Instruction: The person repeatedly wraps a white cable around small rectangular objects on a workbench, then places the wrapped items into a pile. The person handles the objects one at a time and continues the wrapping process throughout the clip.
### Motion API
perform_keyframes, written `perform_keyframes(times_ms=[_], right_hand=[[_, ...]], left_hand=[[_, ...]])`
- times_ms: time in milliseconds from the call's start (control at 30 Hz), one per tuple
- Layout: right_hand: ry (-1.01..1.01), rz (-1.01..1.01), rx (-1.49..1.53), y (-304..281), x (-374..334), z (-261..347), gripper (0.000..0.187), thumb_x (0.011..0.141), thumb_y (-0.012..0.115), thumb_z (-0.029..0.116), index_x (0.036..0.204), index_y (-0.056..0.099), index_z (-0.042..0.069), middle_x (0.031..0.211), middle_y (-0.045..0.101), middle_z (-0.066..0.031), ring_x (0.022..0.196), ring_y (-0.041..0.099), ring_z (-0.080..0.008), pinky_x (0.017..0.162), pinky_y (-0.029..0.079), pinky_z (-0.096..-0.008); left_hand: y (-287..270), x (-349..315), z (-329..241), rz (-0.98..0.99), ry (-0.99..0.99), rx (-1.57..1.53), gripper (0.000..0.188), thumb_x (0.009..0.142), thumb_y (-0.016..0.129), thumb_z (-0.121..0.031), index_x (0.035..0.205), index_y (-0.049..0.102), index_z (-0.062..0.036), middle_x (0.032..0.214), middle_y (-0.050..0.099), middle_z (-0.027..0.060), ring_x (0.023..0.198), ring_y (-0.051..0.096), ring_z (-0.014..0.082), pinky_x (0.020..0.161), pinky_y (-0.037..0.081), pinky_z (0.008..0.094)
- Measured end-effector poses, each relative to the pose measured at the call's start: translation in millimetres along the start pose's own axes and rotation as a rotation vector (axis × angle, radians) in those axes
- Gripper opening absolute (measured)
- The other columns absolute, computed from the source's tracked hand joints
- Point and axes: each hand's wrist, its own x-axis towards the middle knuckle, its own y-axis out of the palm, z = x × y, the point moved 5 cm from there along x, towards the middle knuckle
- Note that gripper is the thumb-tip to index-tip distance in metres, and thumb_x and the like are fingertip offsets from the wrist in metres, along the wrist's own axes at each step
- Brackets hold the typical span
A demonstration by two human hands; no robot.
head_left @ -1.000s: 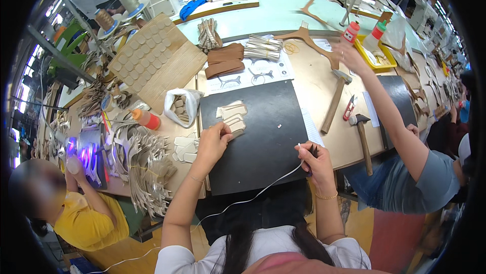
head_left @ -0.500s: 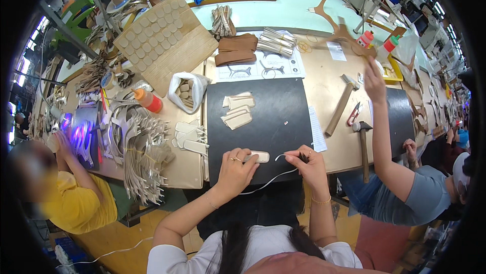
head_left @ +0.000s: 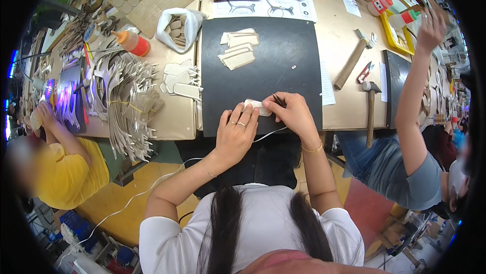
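Note:
A small cream padded piece (head_left: 257, 106) with rounded ends lies on the black mat (head_left: 288, 51), between my hands. My left hand (head_left: 238, 130) holds it down at its left end with the fingertips. My right hand (head_left: 292, 114) pinches at the right end of the piece. A dark pointed tool (head_left: 279, 101) is tucked in that hand, its tip upward; its exact kind is unclear. A thin white cord (head_left: 273, 133) runs from beneath my right hand to the lower left. Its end is hidden. More cream pieces (head_left: 238, 54) lie stacked farther up the mat.
Left are flat cream pieces (head_left: 182, 79), a bag of pads (head_left: 177, 28), an orange-red bottle (head_left: 132, 44) and bundled strips (head_left: 126, 97). Right are a mallet (head_left: 352, 61), red snips (head_left: 365, 72) and a hammer (head_left: 370, 112). Co-workers sit at both sides, one with an arm (head_left: 417, 81) raised.
My right hand has moved left to the padded piece, and the cord's loose end is now hidden. The view has tilted downward. The right co-worker's raised hand has shifted farther right.

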Motion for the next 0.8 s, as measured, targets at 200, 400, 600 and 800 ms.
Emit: perform_keyframes(times_ms=[200,400,600,800], right_hand=[[0.025,0.016,-0.156,10.6,11.0,7.7,0.030,0.092,0.072,0.024,0.093,0.075,-0.005,0.070,0.070,-0.0169,0.058,0.068,-0.0234,0.061,0.053,-0.0354],[0.028,0.017,-0.235,12.5,13.8,12.3,0.030,0.088,0.070,0.024,0.087,0.074,-0.006,0.075,0.070,-0.0229,0.068,0.071,-0.0361,0.067,0.054,-0.0407],[0.012,0.004,-0.266,12.4,14.4,15.3,0.029,0.088,0.069,0.023,0.086,0.074,-0.005,0.075,0.071,-0.0225,0.073,0.072,-0.0386,0.069,0.055,-0.0417],[-0.005,0.003,-0.245,12.6,14.2,13.4,0.027,0.088,0.071,0.024,0.086,0.075,-0.003,0.077,0.072,-0.0210,0.074,0.072,-0.0381,0.070,0.056,-0.0417]], left_hand=[[3.0,-2.4,0.5,-0.004,0.000,0.030,0.037,0.087,0.072,-0.015,0.121,0.070,-0.0003,0.122,0.068,0.0135,0.119,0.060,0.0287,0.095,0.045,0.0464],[8.6,-7.2,2.0,0.046,-0.028,0.008,0.044,0.086,0.074,-0.015,0.129,0.067,-0.0031,0.132,0.060,0.0123,0.127,0.054,0.0281,0.101,0.041,0.0475],[9.4,-7.4,3.2,0.038,-0.049,-0.016,0.045,0.086,0.075,-0.015,0.130,0.067,-0.0049,0.136,0.058,0.0154,0.127,0.053,0.0302,0.103,0.040,0.0473],[3.9,-1.5,2.9,0.085,-0.054,-0.037,0.045,0.085,0.075,-0.014,0.128,0.067,-0.0029,0.139,0.057,0.0180,0.129,0.053,0.0331,0.104,0.042,0.0483]])
